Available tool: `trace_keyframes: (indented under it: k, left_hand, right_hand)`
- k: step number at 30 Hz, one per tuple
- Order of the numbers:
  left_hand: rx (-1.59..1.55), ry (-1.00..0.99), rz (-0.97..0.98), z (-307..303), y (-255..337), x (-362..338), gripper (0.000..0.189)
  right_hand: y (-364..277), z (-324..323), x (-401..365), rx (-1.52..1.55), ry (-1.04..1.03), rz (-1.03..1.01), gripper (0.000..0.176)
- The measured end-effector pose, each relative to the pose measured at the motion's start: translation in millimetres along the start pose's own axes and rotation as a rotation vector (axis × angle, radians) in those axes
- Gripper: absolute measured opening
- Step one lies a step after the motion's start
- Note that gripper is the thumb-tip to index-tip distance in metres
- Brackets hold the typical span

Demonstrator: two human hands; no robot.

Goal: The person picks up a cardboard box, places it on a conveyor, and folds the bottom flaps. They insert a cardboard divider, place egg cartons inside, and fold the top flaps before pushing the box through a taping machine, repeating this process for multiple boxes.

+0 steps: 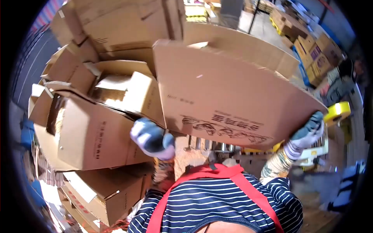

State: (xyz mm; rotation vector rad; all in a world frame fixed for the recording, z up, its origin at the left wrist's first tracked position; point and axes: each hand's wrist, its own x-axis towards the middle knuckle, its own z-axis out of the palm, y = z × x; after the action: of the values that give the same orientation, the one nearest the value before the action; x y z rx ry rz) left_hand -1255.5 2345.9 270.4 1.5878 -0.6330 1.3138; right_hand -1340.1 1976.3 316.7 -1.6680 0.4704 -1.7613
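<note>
Here, the right fingers (317,116) hold the cardboard panel (229,89) by its corner.

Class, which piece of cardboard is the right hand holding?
The panel with the row of drawings: the right hand grips its right edge. The boxes at left are away from that hand.

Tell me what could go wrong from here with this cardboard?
The large brown printed cardboard panel, held at its right edge by the gloved right hand, might tilt if the gloved left hand, whose hold is unclear, gives no support. Its left edge could also catch the open brown cardboard boxes close beside it.
</note>
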Motion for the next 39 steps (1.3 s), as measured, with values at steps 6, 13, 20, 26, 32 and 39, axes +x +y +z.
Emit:
trace_keyframes:
  k: [6, 13, 20, 26, 32, 39]
  left_hand:
    - [-0.82, -0.356, -0.963, 71, -86, -21, 0.079]
    - [-0.134, -1.379, -0.611, 26, -131, -183, 0.071]
    - [0.245, -1.93, -0.36, 81, -88, -131, 0.087]
    - [0.403, -2.281, -0.168, 115, -82, -103, 0.071]
    - [0.262, -2.194, -0.247, 120, -106, -109, 0.073]
    - [0.235, -1.923, -0.297, 109, -128, -133, 0.059]
  right_hand:
    - [23, 42, -68, 0.385, -0.771, -0.103, 0.028]
    - [190, -25, -152, 0.268, -1.594, -0.468, 0.037]
    - [162, 7, -134, 0.018, -1.979, -0.315, 0.103]
    - [134, 20, -113, -0.262, -2.117, -0.66, 0.107]
    - [159, 31, -122, -0.291, -2.297, -0.609, 0.11]
    - [166, 54, -128, -0.242, -2.231, -0.288, 0.053]
